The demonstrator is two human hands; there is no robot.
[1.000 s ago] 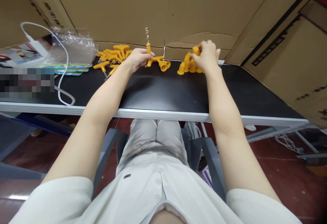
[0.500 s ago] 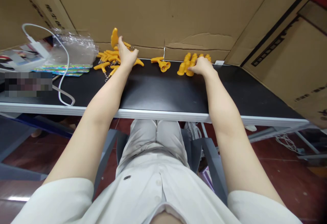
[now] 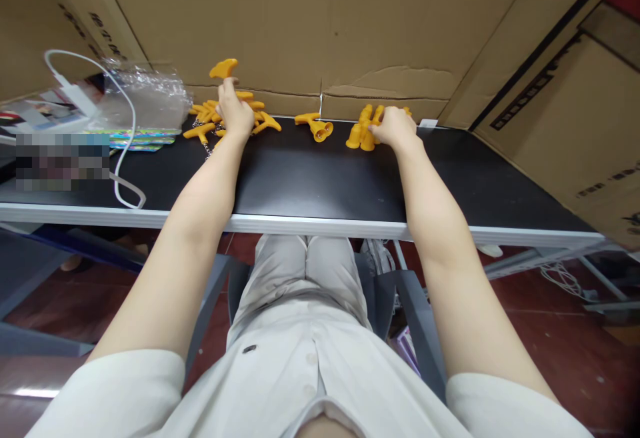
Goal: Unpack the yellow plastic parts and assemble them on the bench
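My left hand (image 3: 236, 110) is closed on a yellow T-shaped handle (image 3: 223, 69), raised above a pile of similar yellow handles (image 3: 204, 113) with metal chains. Further right, my right hand (image 3: 397, 126) reaches down with bent fingers on a group of yellow bell-shaped pieces (image 3: 367, 137) standing in rows. It seems to grip one of them, though my hand hides part of the group. Between my hands lie a yellow handle (image 3: 306, 118) and a pair of yellow cups (image 3: 321, 133) with openings towards me.
Cardboard (image 3: 280, 31) walls the back of the black table (image 3: 320, 185). On the left are clear plastic bags (image 3: 150, 95), colourful printed packets (image 3: 143, 139) and a white cable (image 3: 131, 101). A small white tag (image 3: 429, 123) lies beyond my right hand.
My left hand has shifted a little left over the pile, and the handle in it has turned from upright to nearly level. My right hand has hardly moved.
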